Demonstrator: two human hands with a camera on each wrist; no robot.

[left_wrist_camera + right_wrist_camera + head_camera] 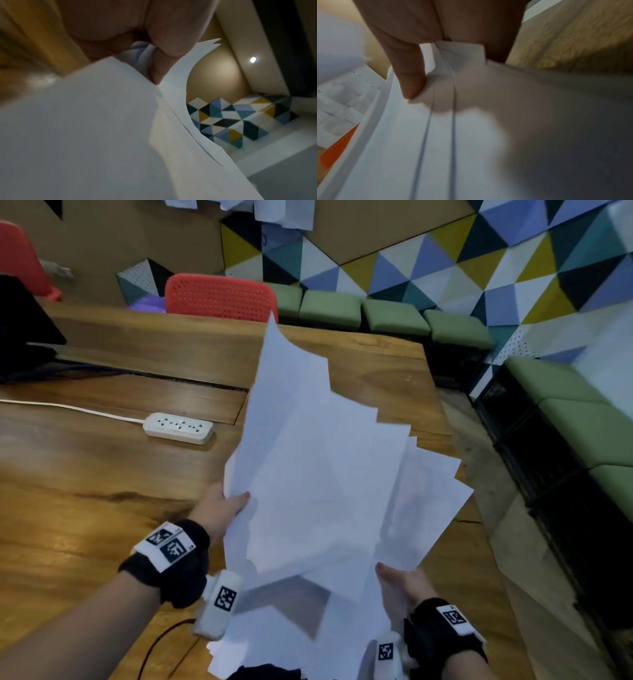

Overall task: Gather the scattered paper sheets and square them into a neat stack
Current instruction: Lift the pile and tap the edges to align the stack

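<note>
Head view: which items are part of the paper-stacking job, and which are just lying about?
Part of the job:
- paper sheets, fanned and uneven, lifted over the wooden table
- left hand, gripping their left edge
- right hand, gripping their lower right edge

Lying about:
- white power strip with its cord
- red chair
- green cushioned stools

The paper sheets [308, 474] were thin, matt white; the worktop [85, 474] was glossy, grained wood.
</note>
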